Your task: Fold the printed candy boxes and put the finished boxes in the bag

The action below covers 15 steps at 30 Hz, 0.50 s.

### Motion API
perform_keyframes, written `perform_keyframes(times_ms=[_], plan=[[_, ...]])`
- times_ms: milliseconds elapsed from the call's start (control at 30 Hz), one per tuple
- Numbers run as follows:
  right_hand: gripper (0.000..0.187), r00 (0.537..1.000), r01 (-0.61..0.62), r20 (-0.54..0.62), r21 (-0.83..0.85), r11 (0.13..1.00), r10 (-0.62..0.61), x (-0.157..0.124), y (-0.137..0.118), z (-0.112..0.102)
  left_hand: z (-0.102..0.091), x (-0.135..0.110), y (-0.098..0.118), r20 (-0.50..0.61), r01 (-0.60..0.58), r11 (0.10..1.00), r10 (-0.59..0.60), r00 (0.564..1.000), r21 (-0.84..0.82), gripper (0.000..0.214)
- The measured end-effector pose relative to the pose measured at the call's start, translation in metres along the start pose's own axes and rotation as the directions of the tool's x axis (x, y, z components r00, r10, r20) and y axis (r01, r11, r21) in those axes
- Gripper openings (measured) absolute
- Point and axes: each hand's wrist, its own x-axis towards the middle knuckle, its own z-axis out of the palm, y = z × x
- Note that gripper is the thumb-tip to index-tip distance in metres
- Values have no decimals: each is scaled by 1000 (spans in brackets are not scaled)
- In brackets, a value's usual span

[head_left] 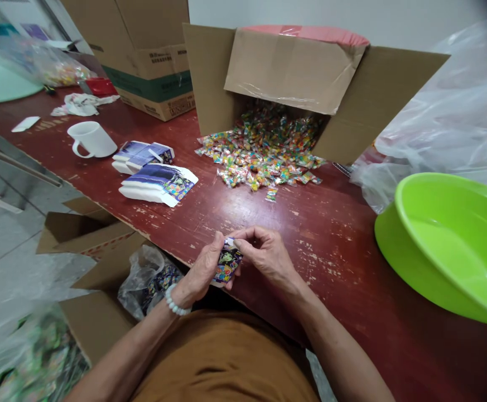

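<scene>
Near the table's front edge, my left hand (203,268) is closed around a small printed candy box (227,262), dark with a green figure and coloured dots. My right hand (264,251) pinches the top end of the same box, where a bit of white shows. Ahead of my hands, a heap of small clear packets of colourful candy (255,162) spills from a cardboard box (285,70) lying on its side. Stacks of flat purple box blanks (159,181) lie to the left of the heap.
A white mug (91,139) stands beyond the blanks. On the right is a green basin (439,251), with clear plastic bags (448,117) behind it. A closed carton (151,72) stands at the back left. Below the table edge, an open carton (101,307) holds a bag of dark packets.
</scene>
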Motion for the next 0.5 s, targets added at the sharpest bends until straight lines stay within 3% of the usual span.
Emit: perform_keyframes(times_ms=[133, 300, 500], plan=[[18, 999, 44, -20, -74, 996, -46, 0, 0, 0, -1, 0, 0, -20, -12, 1000, 12, 1000, 20, 74], [12, 924, 377, 78, -337, 862, -374, -4, -2, -2, 0, 0, -1, -69, 15, 999, -17, 997, -31, 69], [14, 931, 364, 173, -376, 852, -321, 1, 8, -9, 6, 2, -1, -80, 119, 974, -136, 988, -191, 66]])
